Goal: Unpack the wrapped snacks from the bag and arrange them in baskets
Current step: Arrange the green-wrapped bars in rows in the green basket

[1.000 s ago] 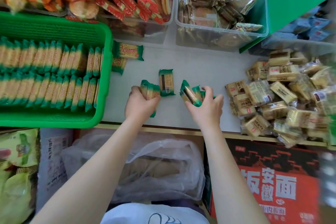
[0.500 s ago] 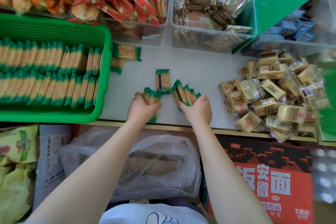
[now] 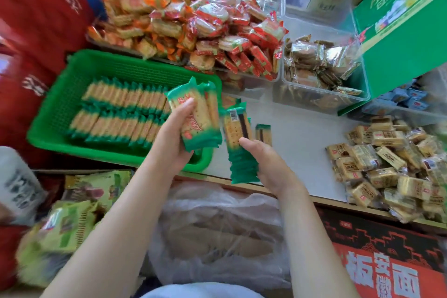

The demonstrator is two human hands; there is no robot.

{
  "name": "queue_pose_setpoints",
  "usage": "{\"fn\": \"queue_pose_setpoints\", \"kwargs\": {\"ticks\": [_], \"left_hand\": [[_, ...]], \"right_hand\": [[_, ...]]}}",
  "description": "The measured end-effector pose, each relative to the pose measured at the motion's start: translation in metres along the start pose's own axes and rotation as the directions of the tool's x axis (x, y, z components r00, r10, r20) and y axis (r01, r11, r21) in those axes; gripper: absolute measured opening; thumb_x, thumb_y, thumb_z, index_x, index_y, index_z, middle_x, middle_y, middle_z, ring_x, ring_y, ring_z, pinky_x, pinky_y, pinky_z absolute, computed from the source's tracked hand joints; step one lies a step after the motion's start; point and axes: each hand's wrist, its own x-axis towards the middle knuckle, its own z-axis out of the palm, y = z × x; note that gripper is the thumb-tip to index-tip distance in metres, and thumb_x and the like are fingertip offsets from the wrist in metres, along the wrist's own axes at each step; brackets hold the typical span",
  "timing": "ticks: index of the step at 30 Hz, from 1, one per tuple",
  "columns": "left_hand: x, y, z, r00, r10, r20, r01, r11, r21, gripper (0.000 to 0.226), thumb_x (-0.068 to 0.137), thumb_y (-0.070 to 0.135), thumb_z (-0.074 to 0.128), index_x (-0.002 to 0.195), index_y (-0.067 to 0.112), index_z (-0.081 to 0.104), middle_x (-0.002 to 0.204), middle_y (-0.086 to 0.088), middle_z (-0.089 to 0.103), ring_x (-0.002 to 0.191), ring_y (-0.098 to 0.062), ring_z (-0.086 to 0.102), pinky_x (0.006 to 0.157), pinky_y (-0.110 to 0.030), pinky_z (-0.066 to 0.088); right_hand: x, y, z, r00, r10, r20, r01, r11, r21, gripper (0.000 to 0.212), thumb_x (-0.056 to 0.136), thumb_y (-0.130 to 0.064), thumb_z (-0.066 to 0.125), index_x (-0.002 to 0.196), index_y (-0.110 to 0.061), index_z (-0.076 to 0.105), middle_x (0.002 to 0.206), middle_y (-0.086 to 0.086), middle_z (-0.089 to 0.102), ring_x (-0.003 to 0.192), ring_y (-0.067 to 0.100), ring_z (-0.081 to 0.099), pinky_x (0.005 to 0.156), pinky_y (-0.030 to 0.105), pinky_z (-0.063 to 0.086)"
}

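My left hand (image 3: 177,135) holds a stack of green-wrapped cracker packs (image 3: 196,113) upright over the right end of the green basket (image 3: 60,109). My right hand (image 3: 268,164) grips a second stack of green cracker packs (image 3: 238,143) just right of the basket, above the white shelf (image 3: 302,133). Two rows of the same packs (image 3: 121,113) stand on edge inside the basket. One loose green pack (image 3: 263,132) lies on the shelf beyond my right hand. A clear plastic bag (image 3: 217,232) sits below the shelf between my arms.
A heap of tan wrapped snacks (image 3: 391,167) covers the shelf's right side. Behind stand piles of orange and red packs (image 3: 193,19), a clear bin of brown packs (image 3: 319,68) and a green carton (image 3: 406,31). A red carton (image 3: 387,261) sits at lower right, green bags (image 3: 67,220) at lower left.
Both hands lifted their stacks off the shelf and swung left toward the basket. The packs now stand upright, and the view has shifted left and up.
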Motion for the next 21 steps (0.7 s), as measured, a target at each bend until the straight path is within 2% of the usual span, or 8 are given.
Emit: {"fn": "queue_pose_setpoints", "kwargs": {"ticks": [4,5,8,13,16,19,20,21], "left_hand": [[-0.006,0.030,-0.034,0.997,-0.063,-0.037,0.065,0.996,0.054,0.037,0.087,0.037,0.064,0.118,0.016,0.067,0.107,-0.006,0.075,0.095,-0.020,0.073,0.083,-0.035,0.058],[-0.009,0.039,-0.049,0.997,-0.063,-0.048,0.067,0.996,0.066,0.036,0.086,0.038,0.063,0.115,0.017,0.068,0.106,-0.006,0.076,0.094,-0.019,0.074,0.081,-0.034,0.058],[-0.018,0.071,-0.087,0.995,-0.056,-0.085,0.063,0.994,0.084,0.035,0.091,0.040,0.055,0.115,0.017,0.067,0.107,-0.007,0.076,0.096,-0.020,0.074,0.080,-0.034,0.057],[-0.020,0.111,-0.151,0.986,-0.086,-0.144,0.107,0.984,0.144,0.041,0.087,0.041,0.061,0.118,0.015,0.067,0.109,-0.008,0.075,0.096,-0.021,0.073,0.082,-0.035,0.054],[-0.019,0.128,-0.190,0.968,-0.067,-0.241,0.109,0.980,0.164,0.036,0.091,0.040,0.063,0.118,0.015,0.067,0.109,-0.009,0.075,0.095,-0.023,0.074,0.086,-0.038,0.055],[-0.019,0.136,-0.232,0.876,0.017,-0.482,0.113,0.964,0.240,0.084,0.063,0.061,0.083,0.132,0.020,0.058,0.116,-0.004,0.072,0.105,-0.024,0.070,0.099,-0.045,0.052],[-0.019,0.136,-0.245,0.833,0.044,-0.552,0.138,0.949,0.283,0.089,0.058,0.066,0.083,0.132,0.022,0.057,0.118,-0.002,0.071,0.106,-0.023,0.069,0.100,-0.045,0.051],[-0.020,0.134,-0.254,0.802,0.064,-0.594,0.145,0.943,0.298,0.082,0.063,0.064,0.082,0.130,0.023,0.057,0.118,-0.002,0.070,0.105,-0.022,0.069,0.097,-0.043,0.053]], "right_hand": [[0.015,-0.016,0.079,0.993,0.087,0.081,-0.093,0.993,0.071,0.027,0.095,-0.028,0.063,0.109,-0.004,0.065,0.085,0.011,0.070,0.071,0.023,0.069,0.062,0.035,0.057],[0.018,-0.021,0.101,0.989,0.111,0.097,-0.120,0.988,0.095,0.023,0.097,-0.024,0.060,0.109,-0.004,0.066,0.084,0.011,0.069,0.069,0.023,0.068,0.061,0.034,0.057],[0.036,-0.029,0.152,0.969,0.156,0.194,-0.183,0.974,0.135,0.029,0.097,-0.026,0.060,0.118,-0.007,0.068,0.094,0.012,0.070,0.080,0.025,0.068,0.076,0.039,0.056],[0.069,-0.027,0.212,0.897,0.234,0.375,-0.298,0.947,0.121,0.047,0.090,-0.025,0.063,0.131,-0.004,0.060,0.107,0.014,0.069,0.091,0.027,0.067,0.086,0.041,0.056],[0.089,-0.026,0.244,0.894,0.290,0.340,-0.325,0.944,0.050,0.035,0.095,-0.025,0.061,0.125,-0.006,0.063,0.102,0.012,0.070,0.087,0.025,0.068,0.086,0.039,0.055],[0.115,-0.035,0.267,0.934,0.295,0.201,-0.317,0.945,0.085,0.029,0.100,-0.028,0.059,0.124,-0.013,0.063,0.106,0.012,0.072,0.093,0.028,0.068,0.089,0.041,0.055],[0.124,-0.039,0.272,0.947,0.279,0.160,-0.296,0.951,0.087,0.031,0.100,-0.030,0.060,0.126,-0.015,0.062,0.105,0.012,0.073,0.094,0.029,0.069,0.091,0.043,0.055],[0.134,-0.044,0.277,0.952,0.274,0.140,-0.286,0.955,0.080,0.031,0.100,-0.031,0.060,0.126,-0.014,0.062,0.101,0.012,0.074,0.094,0.029,0.070,0.092,0.045,0.056]]}}
